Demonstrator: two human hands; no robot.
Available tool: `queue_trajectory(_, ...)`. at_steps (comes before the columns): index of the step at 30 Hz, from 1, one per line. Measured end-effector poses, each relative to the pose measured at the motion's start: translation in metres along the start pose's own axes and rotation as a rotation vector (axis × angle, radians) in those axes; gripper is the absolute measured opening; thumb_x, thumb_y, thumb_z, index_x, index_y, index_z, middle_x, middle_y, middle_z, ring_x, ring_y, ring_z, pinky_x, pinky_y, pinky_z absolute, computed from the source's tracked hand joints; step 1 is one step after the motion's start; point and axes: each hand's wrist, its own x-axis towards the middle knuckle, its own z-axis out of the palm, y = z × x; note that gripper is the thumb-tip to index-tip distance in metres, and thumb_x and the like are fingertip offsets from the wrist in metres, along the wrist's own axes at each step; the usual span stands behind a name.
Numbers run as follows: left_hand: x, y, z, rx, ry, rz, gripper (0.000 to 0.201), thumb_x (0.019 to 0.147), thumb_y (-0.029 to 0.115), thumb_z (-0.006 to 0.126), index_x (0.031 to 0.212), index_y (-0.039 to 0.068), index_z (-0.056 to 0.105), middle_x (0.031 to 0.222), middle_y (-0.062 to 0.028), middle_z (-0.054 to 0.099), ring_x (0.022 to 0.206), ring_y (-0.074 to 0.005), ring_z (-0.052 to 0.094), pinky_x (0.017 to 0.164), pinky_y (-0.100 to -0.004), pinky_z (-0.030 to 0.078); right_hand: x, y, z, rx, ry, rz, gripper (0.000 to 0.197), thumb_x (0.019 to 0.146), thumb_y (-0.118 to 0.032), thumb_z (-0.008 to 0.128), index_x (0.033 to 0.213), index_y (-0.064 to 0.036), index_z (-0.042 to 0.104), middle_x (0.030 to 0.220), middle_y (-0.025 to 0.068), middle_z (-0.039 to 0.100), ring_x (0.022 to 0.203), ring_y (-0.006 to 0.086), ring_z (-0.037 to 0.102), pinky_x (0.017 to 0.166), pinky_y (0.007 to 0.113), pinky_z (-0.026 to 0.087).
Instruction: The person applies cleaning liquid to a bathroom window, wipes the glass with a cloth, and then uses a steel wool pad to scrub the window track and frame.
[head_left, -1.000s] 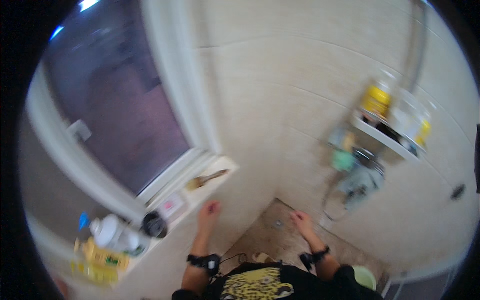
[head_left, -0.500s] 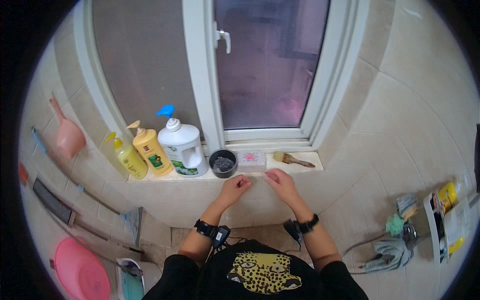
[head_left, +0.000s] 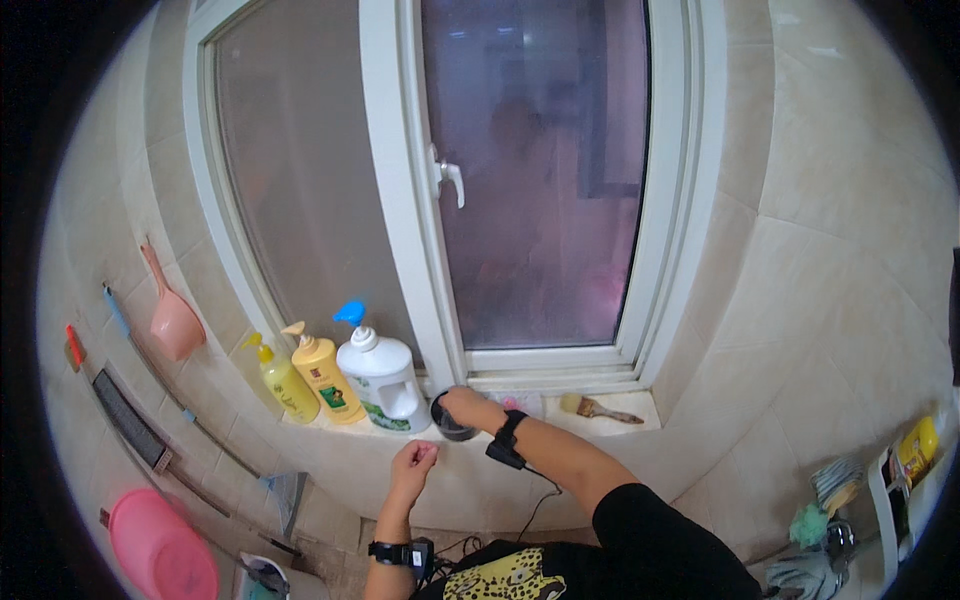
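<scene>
My right hand (head_left: 472,409) reaches across to the left, its fingers down in a small round black bowl (head_left: 455,433) on the tiled window ledge (head_left: 652,412). The fingertips and most of the bowl's inside are hidden. In front of the ledge, lower and a little left of the bowl, my left hand (head_left: 411,470) hangs with its fingers curled closed; anything inside them is hidden. Just right of the bowl, a pale box with a pink flower pattern (head_left: 525,404) shows partly behind my right wrist. A wooden-handled bristle brush (head_left: 602,410) lies farther right.
Left of the bowl stand a white pump bottle with a blue top (head_left: 385,385), a yellow-orange one (head_left: 330,382) and a pale yellow one (head_left: 288,386). A pink dipper (head_left: 176,325) hangs on the left wall above a pink basin (head_left: 160,550). A shelf rack (head_left: 888,500) is at right.
My right hand has moved left from in front of the brush into the bowl, which held a grey tangle. My left hand has shifted left and down. The view has tilted up.
</scene>
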Motion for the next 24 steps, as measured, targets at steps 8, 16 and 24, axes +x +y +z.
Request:
queue_trajectory(8, 0.027, 0.017, 0.019, -0.022, 0.057, -0.045, 0.009, 0.087, 0.011, 0.062, 0.088, 0.002, 0.061, 0.071, 0.0023, 0.056, 0.064, -0.0053, 0.049, 0.061, -0.0194, 0.041, -0.018, 0.033, -0.208, 0.071, 0.804, -0.159, 0.031, 0.077, -0.015, 0.063, 0.107, -0.0097, 0.062, 0.099, 0.0173, 0.055, 0.095, 0.0345, 0.053, 0.082, 0.044, 0.044)
queue_trajectory(16, 0.096, 0.075, 0.082, 0.042, -0.210, 0.100, 0.012, 0.086, 0.012, 0.063, 0.093, 0.003, 0.062, 0.073, 0.0000, 0.058, 0.063, -0.0081, 0.051, 0.060, -0.0219, 0.043, 0.037, 0.080, -0.339, -0.745, 0.675, -0.415, 0.031, 0.092, -0.013, 0.043, 0.119, -0.0020, 0.051, 0.122, 0.0181, 0.053, 0.108, 0.0332, 0.051, 0.095, 0.045, 0.037)
queue_trajectory(24, 0.115, 0.083, 0.063, 0.200, -0.275, 0.171, 0.016, 0.086, 0.018, 0.063, 0.092, 0.003, 0.062, 0.071, -0.0036, 0.059, 0.065, -0.0113, 0.053, 0.061, -0.0251, 0.045, 0.017, 0.133, -0.493, -0.561, 1.135, -0.274, 0.051, 0.081, -0.003, 0.049, 0.131, -0.0089, 0.043, 0.141, 0.0178, 0.034, 0.133, 0.0303, 0.030, 0.110, 0.046, 0.024)
